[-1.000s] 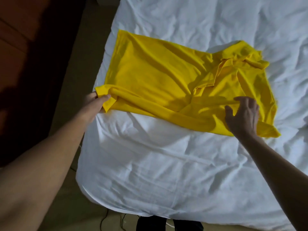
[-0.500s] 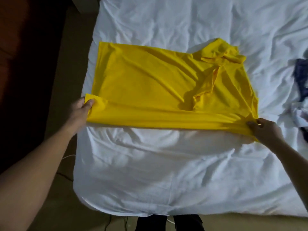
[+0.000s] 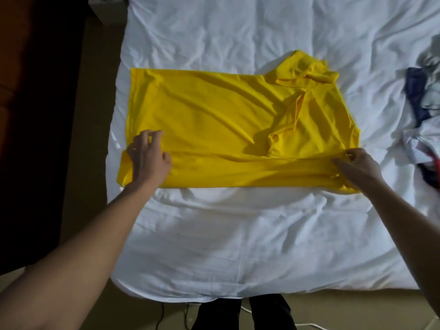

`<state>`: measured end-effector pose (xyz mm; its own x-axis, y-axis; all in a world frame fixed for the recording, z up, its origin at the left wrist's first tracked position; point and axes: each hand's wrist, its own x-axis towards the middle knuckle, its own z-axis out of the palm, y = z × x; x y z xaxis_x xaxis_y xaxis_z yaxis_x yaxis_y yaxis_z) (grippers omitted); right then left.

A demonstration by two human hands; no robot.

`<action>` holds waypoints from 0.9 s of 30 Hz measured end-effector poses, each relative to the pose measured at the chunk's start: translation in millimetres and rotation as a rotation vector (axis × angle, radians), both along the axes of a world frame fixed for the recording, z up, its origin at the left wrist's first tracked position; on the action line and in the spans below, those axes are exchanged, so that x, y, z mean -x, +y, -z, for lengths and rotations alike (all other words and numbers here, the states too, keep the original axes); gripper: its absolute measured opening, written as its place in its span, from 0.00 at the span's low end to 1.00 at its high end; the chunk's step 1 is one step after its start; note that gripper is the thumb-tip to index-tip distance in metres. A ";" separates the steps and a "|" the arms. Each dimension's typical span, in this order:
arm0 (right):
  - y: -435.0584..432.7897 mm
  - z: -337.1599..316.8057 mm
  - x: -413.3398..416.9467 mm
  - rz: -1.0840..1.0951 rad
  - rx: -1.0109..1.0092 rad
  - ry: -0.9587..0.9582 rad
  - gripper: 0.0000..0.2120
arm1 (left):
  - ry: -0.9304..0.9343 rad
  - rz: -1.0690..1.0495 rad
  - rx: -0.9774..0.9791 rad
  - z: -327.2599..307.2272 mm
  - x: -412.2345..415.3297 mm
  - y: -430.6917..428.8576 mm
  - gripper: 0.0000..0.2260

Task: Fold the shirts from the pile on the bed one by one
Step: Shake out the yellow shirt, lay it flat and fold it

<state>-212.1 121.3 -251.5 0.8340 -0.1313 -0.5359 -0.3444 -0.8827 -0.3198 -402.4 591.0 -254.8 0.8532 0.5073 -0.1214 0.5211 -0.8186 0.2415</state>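
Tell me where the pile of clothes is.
In the head view, the pile lies on the white bed at the far right edge, right of the yellow shirt.

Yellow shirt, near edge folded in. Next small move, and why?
Probably lay down the corner that the right hand pinches and smooth the strip flat. The yellow shirt already has its near edge turned in, but the fold is ridged toward that hand. The left hand lies on the other end; its grip is unclear.
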 end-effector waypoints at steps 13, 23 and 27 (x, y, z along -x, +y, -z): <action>-11.5 19.5 -25.5 -0.001 -0.068 -0.022 0.19 | 0.074 0.154 0.399 50.2 -84.7 -147.0 0.07; -16.0 13.3 -60.5 0.127 -0.435 0.026 0.24 | 0.113 0.131 0.420 43.4 -140.7 -201.5 0.30; 7.4 14.1 -93.7 0.027 -0.391 0.063 0.25 | 0.066 0.172 0.351 42.3 -181.6 -233.5 0.31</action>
